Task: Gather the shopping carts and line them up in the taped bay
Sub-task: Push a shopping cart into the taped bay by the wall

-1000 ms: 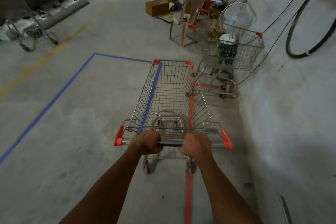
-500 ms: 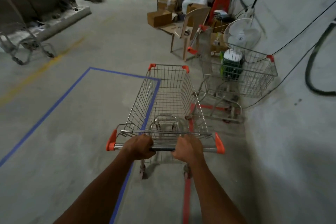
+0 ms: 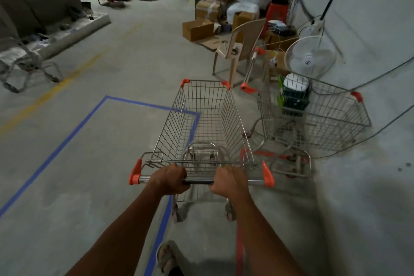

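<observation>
Concrete floor (image 3: 94, 163) is stretching ahead, and compared with a second ago the shopping cart (image 3: 201, 127) is sitting further left, its basket now lying over the corner of the blue tape (image 3: 67, 139) instead of mostly over the red tape (image 3: 239, 251); a sandalled foot (image 3: 167, 257) is now showing at the bottom edge. Both hands are gripping the handle bar (image 3: 198, 182), the left hand (image 3: 169, 182) and the right hand (image 3: 230, 182) each curling round it, close together. Just to the right, a second cart (image 3: 313, 123) is standing near the wall (image 3: 369, 29), turned sideways and holding a green crate (image 3: 294, 99), with a white fan (image 3: 310, 57) behind it. A plastic chair (image 3: 239, 49) and cardboard boxes (image 3: 198, 29) are crowding the space ahead, while a third cart (image 3: 24, 67) is waiting far left, well apart
</observation>
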`<state>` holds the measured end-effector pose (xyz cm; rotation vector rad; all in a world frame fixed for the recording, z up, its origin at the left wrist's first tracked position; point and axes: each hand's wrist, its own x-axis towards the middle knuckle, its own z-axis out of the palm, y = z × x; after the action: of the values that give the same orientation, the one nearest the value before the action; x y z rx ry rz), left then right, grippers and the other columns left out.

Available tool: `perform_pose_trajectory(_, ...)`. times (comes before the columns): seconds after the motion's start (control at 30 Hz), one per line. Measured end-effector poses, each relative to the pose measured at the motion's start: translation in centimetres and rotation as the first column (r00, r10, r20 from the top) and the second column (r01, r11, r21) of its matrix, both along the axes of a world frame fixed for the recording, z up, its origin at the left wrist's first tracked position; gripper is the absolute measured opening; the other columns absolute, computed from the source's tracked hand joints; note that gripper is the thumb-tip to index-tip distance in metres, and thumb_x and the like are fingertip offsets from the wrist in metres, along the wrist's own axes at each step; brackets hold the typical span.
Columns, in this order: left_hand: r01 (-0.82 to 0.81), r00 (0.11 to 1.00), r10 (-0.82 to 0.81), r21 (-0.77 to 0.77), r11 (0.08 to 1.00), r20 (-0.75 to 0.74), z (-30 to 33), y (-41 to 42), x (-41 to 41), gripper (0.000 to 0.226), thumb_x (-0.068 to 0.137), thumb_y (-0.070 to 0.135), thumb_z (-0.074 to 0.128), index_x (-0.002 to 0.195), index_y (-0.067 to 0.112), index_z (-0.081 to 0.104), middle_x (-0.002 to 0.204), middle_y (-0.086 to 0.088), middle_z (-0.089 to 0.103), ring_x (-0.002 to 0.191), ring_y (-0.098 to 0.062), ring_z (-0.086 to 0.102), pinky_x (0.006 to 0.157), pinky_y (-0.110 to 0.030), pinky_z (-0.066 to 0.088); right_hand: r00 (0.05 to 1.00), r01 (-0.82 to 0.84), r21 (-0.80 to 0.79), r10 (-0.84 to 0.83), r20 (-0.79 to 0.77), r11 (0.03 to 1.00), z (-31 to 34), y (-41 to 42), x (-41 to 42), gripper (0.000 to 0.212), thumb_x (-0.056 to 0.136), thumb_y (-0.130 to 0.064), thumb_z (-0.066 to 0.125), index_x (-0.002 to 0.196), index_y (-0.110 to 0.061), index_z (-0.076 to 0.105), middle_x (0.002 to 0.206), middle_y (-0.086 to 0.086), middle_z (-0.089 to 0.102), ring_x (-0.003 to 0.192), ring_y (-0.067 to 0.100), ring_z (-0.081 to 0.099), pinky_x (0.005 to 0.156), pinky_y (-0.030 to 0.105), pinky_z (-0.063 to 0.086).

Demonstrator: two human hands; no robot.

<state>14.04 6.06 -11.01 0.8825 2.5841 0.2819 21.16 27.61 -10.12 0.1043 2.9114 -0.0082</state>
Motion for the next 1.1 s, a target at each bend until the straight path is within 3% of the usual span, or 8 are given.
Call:
perform_pose_trajectory(0.17, 0.03, 1.0, -0.03, -0.005, 1.0, 0.008, 0.3, -0.5, -9.8, 0.015, 0.084, 0.042, 0.063, 0.074, 0.035, 0.054, 0.069, 0.014, 0.059, 0.066, -0.002, 0.062, 0.066, -0.023, 0.057, 0.999, 0.037, -0.01, -0.037, 0.025, 0.999, 0.8, -0.9, -9.0, 0.035, 0.084, -0.058, 0.065, 0.078, -0.024, 0.061, 0.066, -0.006, 0.059, 0.062, 0.016, 0.059, 0.066, 0.033, 0.052)
perform_pose_trajectory(0.33, 0.062, 0.998, -0.062, -0.016, 0.998, -0.005, 0.6, -0.8, -19.4, 0.018, 0.082, 0.041, 0.059, 0.073, 0.026, 0.061, 0.065, 0.012, 0.056, 0.062, -0.009, 0.062, 0.057, -0.02, 0.049, 0.998, 0.063, -0.035, -0.061, 0.034, 0.997, 2.1, -1.7, -17.4, 0.027, 0.082, -0.045, 0.063, 0.082, -0.019, 0.071, 0.067, -0.004, 0.062, 0.066, 0.018, 0.064, 0.07, 0.032, 0.058)
perform_pose_trajectory(0.47, 0.1, 0.995, -0.099, -0.011, 0.995, 0.023, 1.0, -0.5, -26.1, 0.023, 0.088, 0.034, 0.062, 0.069, 0.034, 0.049, 0.066, 0.014, 0.054, 0.061, -0.001, 0.056, 0.059, -0.017, 0.045, 0.993, 0.111, -0.038, -0.109, 0.044, 0.993, 2.0, -1.8, -23.9, 0.024, 0.08, -0.042, 0.063, 0.077, -0.019, 0.068, 0.066, -0.003, 0.061, 0.066, 0.02, 0.065, 0.07, 0.033, 0.059)
perform_pose_trajectory(0.67, 0.101, 0.995, -0.101, -0.036, 0.994, 0.004, 0.7, 0.8, -35.0, 0.017, 0.086, 0.038, 0.06, 0.071, 0.03, 0.057, 0.066, 0.012, 0.057, 0.06, -0.001, 0.057, 0.056, -0.017, 0.043, 0.988, 0.154, -0.024, -0.154, 0.011, 0.988, 1.1, -0.8, -32.3, 0.031, 0.08, -0.049, 0.065, 0.079, -0.018, 0.072, 0.068, 0.0, 0.065, 0.063, 0.022, 0.064, 0.061, 0.028, 0.049)
perform_pose_trajectory(0.77, 0.111, 0.994, -0.111, -0.027, 0.993, -0.008, 0.8, 2.0, -39.4, 0.018, 0.088, 0.037, 0.062, 0.072, 0.032, 0.054, 0.067, 0.013, 0.056, 0.061, 0.0, 0.056, 0.057, -0.016, 0.042, 0.987, 0.16, -0.03, -0.16, 0.003, 0.987, 0.8, 0.3, -36.5, 0.033, 0.082, -0.053, 0.065, 0.078, -0.02, 0.069, 0.065, -0.004, 0.062, 0.06, 0.018, 0.06, 0.061, 0.028, 0.051)
perform_pose_trajectory(0.97, 0.077, 0.997, -0.077, -0.009, 0.997, -0.011, 1.2, 4.7, -48.1, 0.024, 0.087, 0.035, 0.063, 0.067, 0.034, 0.049, 0.064, 0.013, 0.057, 0.059, 0.0, 0.058, 0.058, -0.018, 0.049, 0.988, 0.154, -0.051, -0.155, -0.009, 0.987, 0.8, 3.1, -45.3, 0.033, 0.081, -0.052, 0.066, 0.08, -0.02, 0.069, 0.067, -0.002, 0.061, 0.06, 0.019, 0.057, 0.06, 0.029, 0.05)
perform_pose_trajectory(1.1, 0.058, 0.998, -0.058, -0.026, 0.998, 0.0, 1.2, 6.9, -53.8, 0.024, 0.088, 0.035, 0.063, 0.068, 0.034, 0.049, 0.064, 0.011, 0.057, 0.058, 0.0, 0.057, 0.059, -0.018, 0.048, 0.991, 0.132, -0.073, -0.13, 0.024, 0.989, 0.4, 5.6, -51.4, 0.026, 0.083, -0.046, 0.067, 0.078, -0.02, 0.067, 0.064, -0.004, 0.057, 0.054, 0.015, 0.052, 0.053, 0.026, 0.04)
